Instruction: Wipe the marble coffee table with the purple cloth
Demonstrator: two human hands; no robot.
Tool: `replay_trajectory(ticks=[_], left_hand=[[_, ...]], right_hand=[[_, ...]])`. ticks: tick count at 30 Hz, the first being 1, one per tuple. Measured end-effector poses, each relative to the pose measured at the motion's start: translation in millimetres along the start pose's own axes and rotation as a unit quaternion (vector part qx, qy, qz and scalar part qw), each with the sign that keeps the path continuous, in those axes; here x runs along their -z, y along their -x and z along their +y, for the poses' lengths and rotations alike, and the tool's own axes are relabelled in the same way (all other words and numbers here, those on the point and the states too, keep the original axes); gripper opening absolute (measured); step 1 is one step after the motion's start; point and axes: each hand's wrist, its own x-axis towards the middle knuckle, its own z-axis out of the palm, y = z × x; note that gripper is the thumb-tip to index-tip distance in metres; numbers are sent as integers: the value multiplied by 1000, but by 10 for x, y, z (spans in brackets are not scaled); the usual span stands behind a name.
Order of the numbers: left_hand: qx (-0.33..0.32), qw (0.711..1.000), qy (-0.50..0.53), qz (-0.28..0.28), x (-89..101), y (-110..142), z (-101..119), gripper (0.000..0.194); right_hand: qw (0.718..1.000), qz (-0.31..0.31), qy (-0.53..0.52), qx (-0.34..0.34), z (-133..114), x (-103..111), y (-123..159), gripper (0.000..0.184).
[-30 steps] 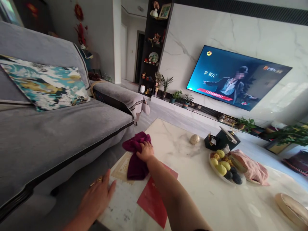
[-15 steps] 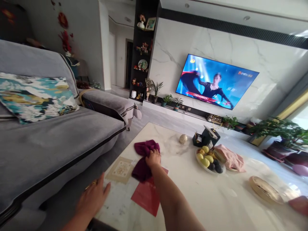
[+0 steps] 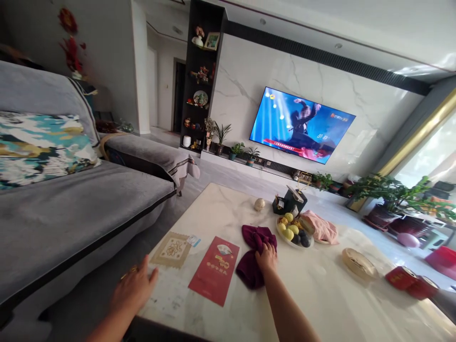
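My right hand presses down on a dark purple cloth on the white marble table, close to the fruit plate. My left hand rests flat with fingers spread on the table's near left edge, beside a beige patterned mat. A red envelope lies between the two hands.
A grey sofa with a patterned cushion stands on the left. On the table are a round ball, a black box, a pink cloth, a shallow dish and red tins. The TV hangs on the far wall.
My right hand has slid the purple cloth rightward across the table, from near the beige mat to beside the fruit plate, uncovering the red envelope. My left hand stays at the edge.
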Motion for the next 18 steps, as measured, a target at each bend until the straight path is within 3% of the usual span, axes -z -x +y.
replay_trajectory(ticks=[3,6,12,15,18], left_hand=[[-3,1000,9,9,-24,0,-15,97],[-4,1000,22,19,-69,-13,-39,94],[-21,997,46,57,-197,-41,-80,94],[-19,993,69,91,-248,-46,-103,98],[-8,989,91,119,-278,-47,-138,100]], right_hand=[[1000,3,3,7,-134,-51,98,80],[999,-2,0,46,-481,-176,178,80],[973,-11,-71,217,-1692,-528,563,78],[941,-43,-97,320,-2361,-662,901,82],[899,-81,-108,417,-2880,-761,1284,86]])
